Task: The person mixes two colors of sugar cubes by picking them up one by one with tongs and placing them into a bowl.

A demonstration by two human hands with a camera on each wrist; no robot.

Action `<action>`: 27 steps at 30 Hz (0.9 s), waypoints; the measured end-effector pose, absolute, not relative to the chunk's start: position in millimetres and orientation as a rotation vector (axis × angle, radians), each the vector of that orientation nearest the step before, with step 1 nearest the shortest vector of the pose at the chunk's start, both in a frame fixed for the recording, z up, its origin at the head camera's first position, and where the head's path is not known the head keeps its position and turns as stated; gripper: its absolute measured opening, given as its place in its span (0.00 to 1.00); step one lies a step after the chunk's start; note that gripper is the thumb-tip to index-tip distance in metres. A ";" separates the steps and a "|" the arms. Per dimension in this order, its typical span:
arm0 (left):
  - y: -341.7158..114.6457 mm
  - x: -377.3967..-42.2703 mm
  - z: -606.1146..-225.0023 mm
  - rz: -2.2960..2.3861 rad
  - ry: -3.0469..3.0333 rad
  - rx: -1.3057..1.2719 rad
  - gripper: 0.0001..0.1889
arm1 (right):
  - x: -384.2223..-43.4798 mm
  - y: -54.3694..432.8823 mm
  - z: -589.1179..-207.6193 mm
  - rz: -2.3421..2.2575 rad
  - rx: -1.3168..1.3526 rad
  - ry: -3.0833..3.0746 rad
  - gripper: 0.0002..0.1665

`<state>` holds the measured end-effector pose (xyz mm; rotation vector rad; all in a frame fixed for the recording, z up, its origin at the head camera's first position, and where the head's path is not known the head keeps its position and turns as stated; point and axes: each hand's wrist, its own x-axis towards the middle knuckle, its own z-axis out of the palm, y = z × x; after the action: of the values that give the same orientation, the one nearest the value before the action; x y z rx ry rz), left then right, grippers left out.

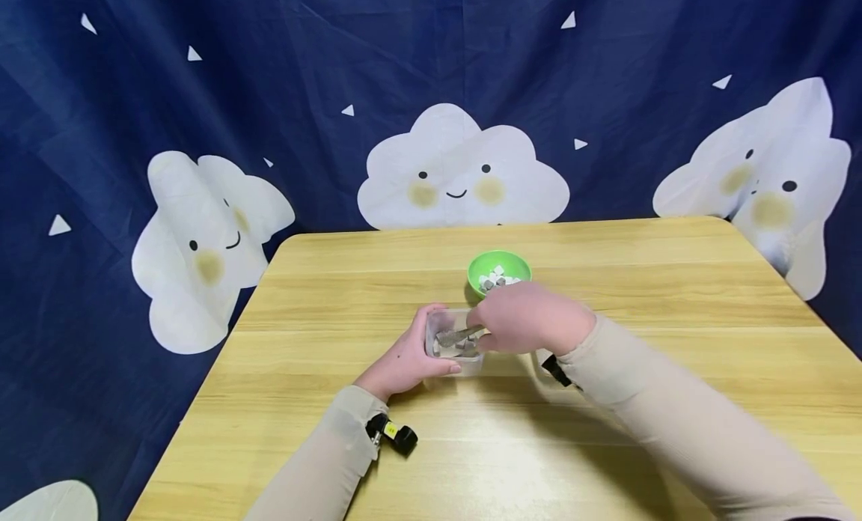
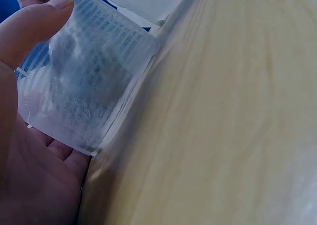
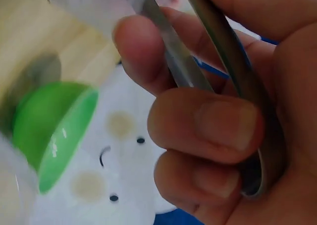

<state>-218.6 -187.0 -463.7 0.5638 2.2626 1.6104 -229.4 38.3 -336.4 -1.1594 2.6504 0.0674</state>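
My left hand (image 1: 407,360) grips a clear plastic box (image 1: 454,367), with the thumb along its near side and the fingers around its left side. The box stands on the table and holds several small grey and pale cubes (image 1: 465,344). My right hand (image 1: 532,319) holds metal tongs (image 3: 225,41), its fingers curled around the bent arms. In the head view the tongs' tip reaches into the box among the cubes; whether a cube is between the tips cannot be told. Just behind the box stands a green bowl (image 1: 499,256) with several white and grey cubes in it.
A translucent white lid-like piece (image 2: 148,2) lies beyond the box in the left wrist view. The wooden table (image 1: 323,281) ends at a blue curtain (image 1: 431,49) with white clouds. A black wrist camera (image 1: 397,435) sits on the left sleeve.
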 end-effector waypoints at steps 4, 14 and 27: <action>-187.3 -218.4 -463.1 1.601 2.276 0.555 0.54 | -229.9 29.0 -342.5 0.135 -1.191 2.693 0.05; -187.9 -219.9 -465.5 1.612 2.279 0.583 0.53 | -234.9 43.0 -351.3 -0.020 -1.271 2.801 0.04; -187.1 -219.3 -464.9 1.610 2.283 0.570 0.55 | -234.8 62.3 -337.2 -0.135 -1.315 2.862 0.03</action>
<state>-219.3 -187.1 -464.9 0.5704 2.2834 1.6099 -234.8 62.3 -337.2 -1.3152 2.8618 -0.1353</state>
